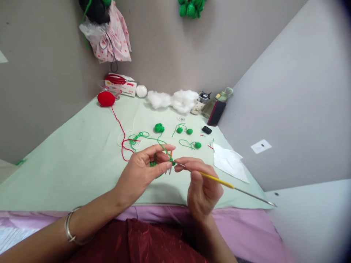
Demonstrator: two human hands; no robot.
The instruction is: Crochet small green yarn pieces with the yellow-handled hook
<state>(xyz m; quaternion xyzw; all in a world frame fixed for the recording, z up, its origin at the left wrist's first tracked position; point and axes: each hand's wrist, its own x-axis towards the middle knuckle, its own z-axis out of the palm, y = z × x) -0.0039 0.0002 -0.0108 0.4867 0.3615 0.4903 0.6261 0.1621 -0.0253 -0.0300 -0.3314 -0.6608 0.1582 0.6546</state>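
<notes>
Between thumb and fingers, my left hand [142,164] pinches a small green crochet piece [172,160], and green yarn [164,147] runs over its fingers. My right hand [204,186] grips a crochet hook [216,178] with a yellow handle; one metal end meets the green piece, the other points down to the right. Orange-handled snips [169,170] lie partly hidden behind my left fingers, their tips showing below. The yarn leads back to a green ball [159,128]. Small green crocheted balls [189,131] with yarn tails lie beyond my hands.
Red yarn [106,99] trails a strand toward my left hand. White stuffing [183,101], a white yarn ball [142,91] and a box [123,87] line the back. A pen cup [197,106], phone [216,113], black case [206,130] and white paper [229,162] stand or lie right.
</notes>
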